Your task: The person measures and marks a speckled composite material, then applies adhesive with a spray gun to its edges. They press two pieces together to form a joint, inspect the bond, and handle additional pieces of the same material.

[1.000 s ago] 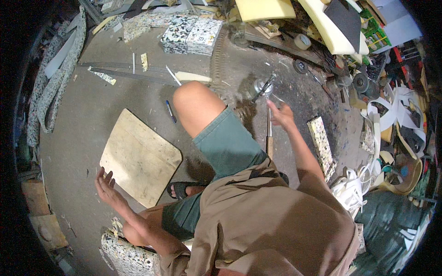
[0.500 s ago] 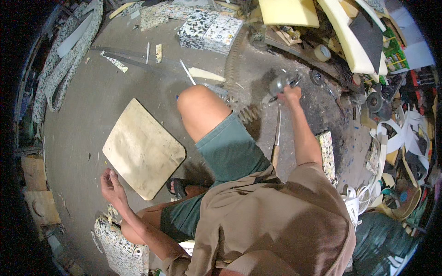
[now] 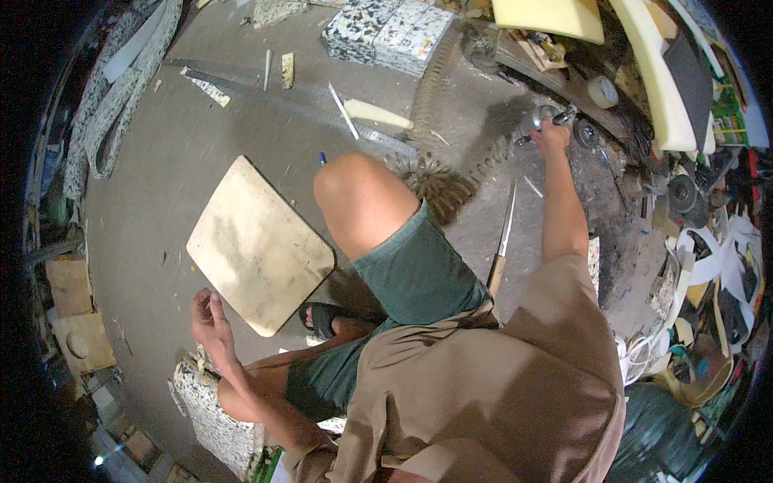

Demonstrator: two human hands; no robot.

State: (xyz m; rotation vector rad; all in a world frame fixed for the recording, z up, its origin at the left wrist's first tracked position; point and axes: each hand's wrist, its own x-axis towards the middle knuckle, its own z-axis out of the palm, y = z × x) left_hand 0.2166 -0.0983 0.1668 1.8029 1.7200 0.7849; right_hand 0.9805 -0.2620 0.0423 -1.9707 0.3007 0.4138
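Observation:
My right hand is stretched out to the far right, its fingers wrapped round a spray gun with a rounded silver cup. From the gun a coiled brown air hose runs back beside my knee. My left hand hangs just off the lower left edge of a cream foam-like panel with rounded corners and dark smudges. Its fingers are loosely bent, with nothing visible in them. A long knife with a wooden handle lies on the floor between my right arm and thigh.
Speckled foam blocks stand at the back, and another speckled block lies by my left leg. A metal ruler rests ahead of my knee. Yellow foam sheets and heaped scraps crowd the right side.
My right hand has carried the spray gun farther out to the right, and the hose has shifted with it. The head view has turned slightly. My left hand stays near the panel's edge.

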